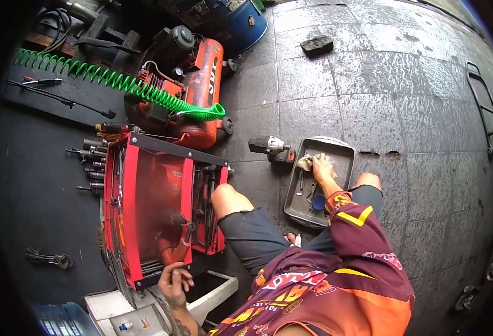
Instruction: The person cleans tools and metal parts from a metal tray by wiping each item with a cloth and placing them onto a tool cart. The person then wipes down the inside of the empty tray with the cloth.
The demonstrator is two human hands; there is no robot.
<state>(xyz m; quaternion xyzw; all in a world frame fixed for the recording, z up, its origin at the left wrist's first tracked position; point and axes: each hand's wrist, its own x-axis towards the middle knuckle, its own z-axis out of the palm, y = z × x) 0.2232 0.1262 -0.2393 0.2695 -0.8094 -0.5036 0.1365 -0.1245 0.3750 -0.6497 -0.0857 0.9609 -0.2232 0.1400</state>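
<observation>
Rag [304, 163] lay in a person's right hand [323, 168], near the far left corner of a metal tray [344, 168]. At left, the left hand [173, 283] was at the near edge of a red tool cart [132, 246], fingers bent; whether they gripped anything could not be told. Beyond the cart stood an air compressor [206, 73]. Outside the tray's left edge sat a cordless impact wrench [269, 145]; within, hand tools [301, 182] and a blue round piece [318, 203] lay nearer the near edge. The right fingers clamped the cloth.

mech. workshop, red air compr. [206, 84] w/ green coiled hose [128, 85], red tool cart [130, 196], impact wrench [267, 145], tray [344, 162] w/ tools [301, 183]
</observation>
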